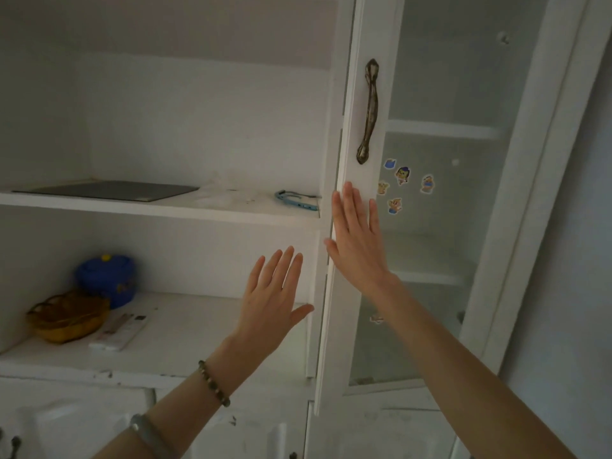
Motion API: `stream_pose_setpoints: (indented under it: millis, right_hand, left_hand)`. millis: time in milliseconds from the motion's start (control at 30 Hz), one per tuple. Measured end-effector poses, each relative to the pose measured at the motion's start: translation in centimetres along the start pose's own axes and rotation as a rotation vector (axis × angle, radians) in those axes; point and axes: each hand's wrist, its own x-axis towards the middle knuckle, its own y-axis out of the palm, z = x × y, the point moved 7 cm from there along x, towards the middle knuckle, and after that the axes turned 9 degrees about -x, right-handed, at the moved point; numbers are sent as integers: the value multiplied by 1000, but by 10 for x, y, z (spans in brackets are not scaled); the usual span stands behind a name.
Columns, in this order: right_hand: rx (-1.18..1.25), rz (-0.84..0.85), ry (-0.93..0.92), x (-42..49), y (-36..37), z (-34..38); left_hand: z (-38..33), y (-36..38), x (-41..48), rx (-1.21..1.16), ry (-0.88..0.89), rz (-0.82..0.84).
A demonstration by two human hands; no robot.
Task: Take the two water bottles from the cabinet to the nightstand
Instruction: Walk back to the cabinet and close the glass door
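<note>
A white cabinet (185, 213) with two open shelves fills the view. No water bottle shows anywhere on the shelves. My right hand (357, 240) lies flat, fingers spread, against the edge of the glass-panelled cabinet door (361, 180), just below its dark metal handle (369, 111). My left hand (275, 293) hovers open in front of the lower shelf, fingers apart and holding nothing. The nightstand is out of view.
On the lower shelf stand a blue lidded pot (107, 279), a yellow basket (68, 321) and a flat white box (119, 331). The upper shelf holds a dark flat board (109, 190) and a light blue curved item (296, 200). Cartoon stickers (402, 175) dot the door glass.
</note>
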Motion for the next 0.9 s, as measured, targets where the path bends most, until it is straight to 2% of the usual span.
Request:
stream_pose_setpoints:
  millis: [267,567,900]
  right_hand:
    - [-11,114,-49,27,41,3]
    - [6,105,-41,41,63,3]
    - [-24,115,-53,41,67,2]
  left_hand:
    - [21,36,27,-11,27,2]
    - [23,60,52,-13,42,23]
    - [26,52,53,29,21,-9]
